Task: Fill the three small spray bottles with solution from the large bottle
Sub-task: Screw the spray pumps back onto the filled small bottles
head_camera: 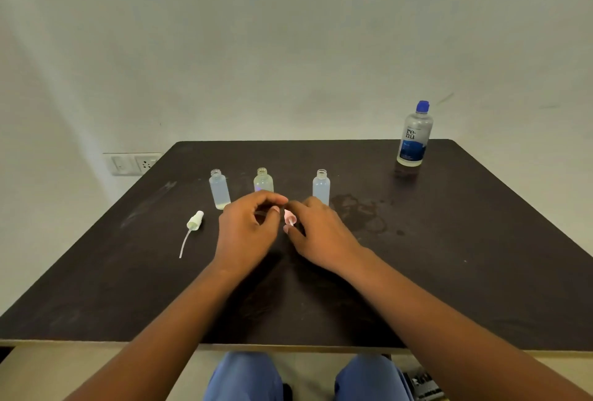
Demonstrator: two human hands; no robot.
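Wall of pale, matte plaster filled the background, with a white switch-and-socket plate low on the left. Before it stood a square table with a dark, dull top, smudged and scuffed, and a patch of wet marks right of centre. At its far right corner the large bottle stood upright: clear rounded plastic, blue label, blue cap on.

Three small spray bottles stood in a row near the middle, all cylindrical, translucent and uncapped, their threaded necks bare: the left bottle, the middle bottle, partly hidden behind the left hand, and the right bottle, just behind the right hand.

Both hands met in front of the row. The left hand was curled, thumb and forefinger nearly touching; whether it held anything could not be told. The right hand pinched a small pinkish spray cap between its fingertips. A white spray cap with a thin, curved dip tube lay on its side on the table, to the left.
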